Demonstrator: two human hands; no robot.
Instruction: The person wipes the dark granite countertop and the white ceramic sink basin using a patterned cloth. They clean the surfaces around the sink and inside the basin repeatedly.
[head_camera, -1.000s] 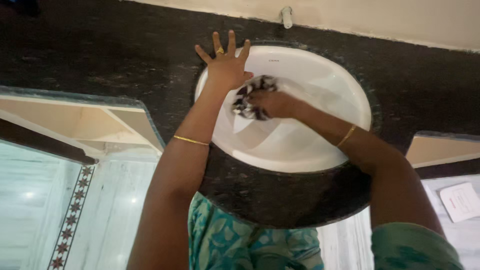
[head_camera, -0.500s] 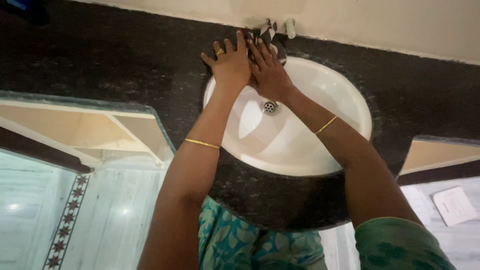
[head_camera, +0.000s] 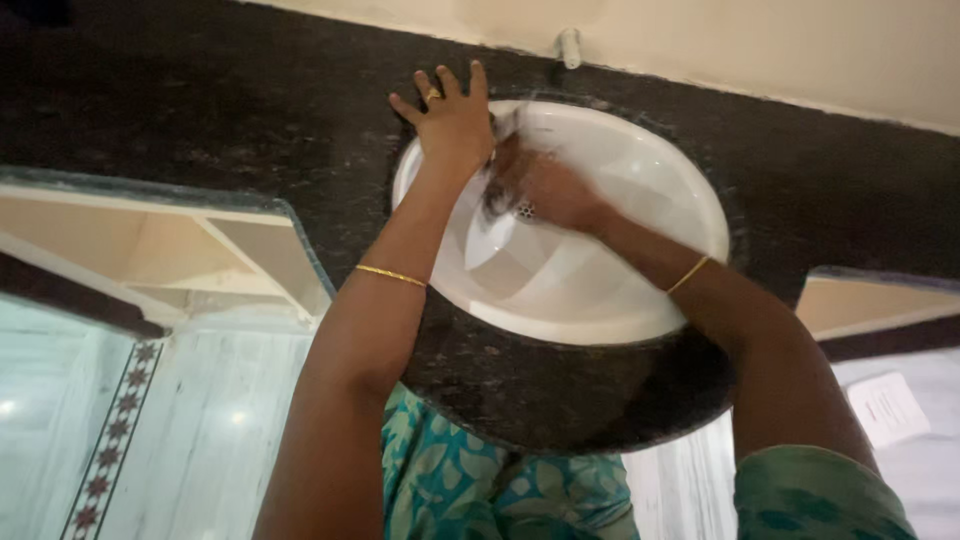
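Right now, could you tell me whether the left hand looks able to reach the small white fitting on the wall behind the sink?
Probably yes. The left hand rests spread on the far rim of the white sink, and only bare dark counter lies between it and the fitting. The right hand is lower, inside the basin, out of the way.

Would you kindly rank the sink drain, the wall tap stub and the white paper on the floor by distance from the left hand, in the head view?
From the left hand, which rests on the sink rim:
1. Sink drain, just to its right and lower, inside the basin, partly covered by the right hand.
2. Wall tap stub, up and to the right at the wall.
3. White paper, far lower right on the floor.
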